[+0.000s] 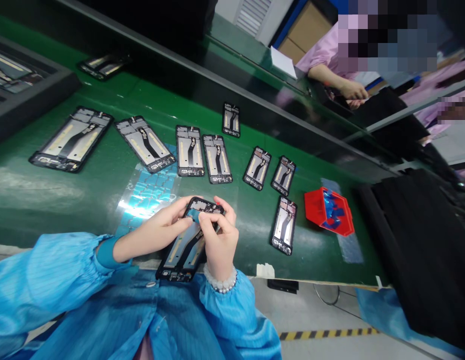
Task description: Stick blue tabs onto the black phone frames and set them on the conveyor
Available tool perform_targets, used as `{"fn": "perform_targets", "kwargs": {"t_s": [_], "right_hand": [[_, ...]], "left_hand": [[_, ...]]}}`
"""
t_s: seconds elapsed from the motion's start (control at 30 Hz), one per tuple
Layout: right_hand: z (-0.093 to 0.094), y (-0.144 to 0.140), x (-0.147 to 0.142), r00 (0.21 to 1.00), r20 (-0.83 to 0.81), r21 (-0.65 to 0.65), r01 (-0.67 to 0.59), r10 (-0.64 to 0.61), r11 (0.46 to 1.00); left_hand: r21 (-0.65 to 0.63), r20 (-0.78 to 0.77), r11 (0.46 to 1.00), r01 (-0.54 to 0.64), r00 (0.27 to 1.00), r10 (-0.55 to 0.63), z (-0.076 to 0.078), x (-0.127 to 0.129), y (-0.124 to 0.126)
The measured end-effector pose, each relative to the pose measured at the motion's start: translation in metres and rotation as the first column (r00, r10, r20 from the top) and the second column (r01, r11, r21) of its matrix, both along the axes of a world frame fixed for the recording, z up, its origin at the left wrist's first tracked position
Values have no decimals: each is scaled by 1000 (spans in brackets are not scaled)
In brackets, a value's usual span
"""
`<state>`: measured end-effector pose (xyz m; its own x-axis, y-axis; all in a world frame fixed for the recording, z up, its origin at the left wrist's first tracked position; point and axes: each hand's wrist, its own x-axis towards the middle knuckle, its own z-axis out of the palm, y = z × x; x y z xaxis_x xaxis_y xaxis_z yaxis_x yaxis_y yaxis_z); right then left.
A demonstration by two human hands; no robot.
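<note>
A phone frame (187, 247) with a dark ribbon cable down its middle is held tilted over the table's front edge. My left hand (166, 222) grips its upper left side, thumb lying on the inner face. With thumb and forefinger pinched together, my right hand (220, 235) touches a small blue film piece (193, 215) near the frame's top; the right fingertips partly hide it. Just beyond my left hand lies a clear sheet with shiny blue stickers (147, 192).
Several more phone frames (189, 150) lie across the green table (251, 230). A red bin (315, 207) with blue scraps stands at the right, near black foam (423, 250). A dark tray (63, 85) is at the left. Across the partition a co-worker's hands (354, 92) are visible.
</note>
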<state>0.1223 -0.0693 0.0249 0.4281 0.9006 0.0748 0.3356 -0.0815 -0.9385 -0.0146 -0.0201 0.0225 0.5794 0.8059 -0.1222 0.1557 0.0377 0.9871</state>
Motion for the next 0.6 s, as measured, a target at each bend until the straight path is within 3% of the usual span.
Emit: {"fn": "perform_targets", "kwargs": {"t_s": [0.4,0.6], "right_hand": [[0,0,-2,1000,6,29,-19,19,999],[-5,-6,-2,982,187,118,-30,8,993]], "left_hand": [[166,-136,984,-69,986,92,1,6,-3],[199,-132,975,-99,983,126,2,7,-7]]}}
